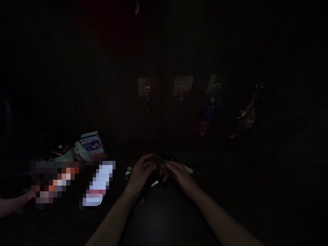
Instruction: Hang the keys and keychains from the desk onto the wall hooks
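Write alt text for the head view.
In a very dark scene, the left hand and right hand meet over a small dark item, too dim to identify. Behind them, hooks line a wall; a carton sits to the left, and another person's hand shows at the left edge.

Small dark object (160, 163), held between left hand (142, 171) and right hand (177, 172), where the fingertips of both meet. Colour near black, surface dull; outline lumpy and irregular, shape too dim to make out. Sits raised, at the top of the gap between the hands, partly covered by the curled left fingers and by the right thumb and forefinger. Both hands pinch it from opposite sides. Pale sliver (155, 183) shows just below the hands, tilted; cannot tell whether it joins the dark object.
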`<state>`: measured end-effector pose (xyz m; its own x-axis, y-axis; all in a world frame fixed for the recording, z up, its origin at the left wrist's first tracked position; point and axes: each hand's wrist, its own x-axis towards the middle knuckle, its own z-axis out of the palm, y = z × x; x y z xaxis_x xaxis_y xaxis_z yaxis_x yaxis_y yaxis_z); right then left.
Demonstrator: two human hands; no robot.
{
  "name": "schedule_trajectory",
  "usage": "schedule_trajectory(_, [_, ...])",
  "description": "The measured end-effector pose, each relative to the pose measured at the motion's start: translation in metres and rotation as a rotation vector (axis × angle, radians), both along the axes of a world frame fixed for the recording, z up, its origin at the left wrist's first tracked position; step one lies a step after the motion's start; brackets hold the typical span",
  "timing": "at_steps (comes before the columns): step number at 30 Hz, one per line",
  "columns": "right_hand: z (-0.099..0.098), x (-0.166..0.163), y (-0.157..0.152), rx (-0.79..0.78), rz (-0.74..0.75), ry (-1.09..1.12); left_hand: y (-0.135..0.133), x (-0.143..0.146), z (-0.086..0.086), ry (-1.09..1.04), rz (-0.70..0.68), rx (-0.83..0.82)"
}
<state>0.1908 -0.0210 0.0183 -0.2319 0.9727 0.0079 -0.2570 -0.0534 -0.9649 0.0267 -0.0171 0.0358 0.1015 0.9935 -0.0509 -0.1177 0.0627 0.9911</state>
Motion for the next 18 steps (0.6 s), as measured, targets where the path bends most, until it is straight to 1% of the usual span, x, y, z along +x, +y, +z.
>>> schedule_trajectory(3, [-0.0005, 0.0014, 0.0016, 0.010, -0.035, -0.007, 0.0007, -0.0005, -0.0013, -0.005, -0.019, 0.000])
schedule_trajectory(6, [-0.0007, 0.0021, 0.0027, 0.036, -0.034, -0.010, -0.0003, -0.0005, 0.0008, -0.004, -0.018, -0.002])
schedule_trajectory(10, [0.0014, 0.0023, 0.0030, 0.047, -0.085, -0.047, -0.0011, -0.0026, 0.0031, -0.024, -0.052, 0.001])
schedule_trajectory(18, [0.0013, 0.0032, 0.0029, 0.072, -0.120, -0.082, 0.0016, -0.0056, -0.0031, -0.122, -0.117, -0.019])
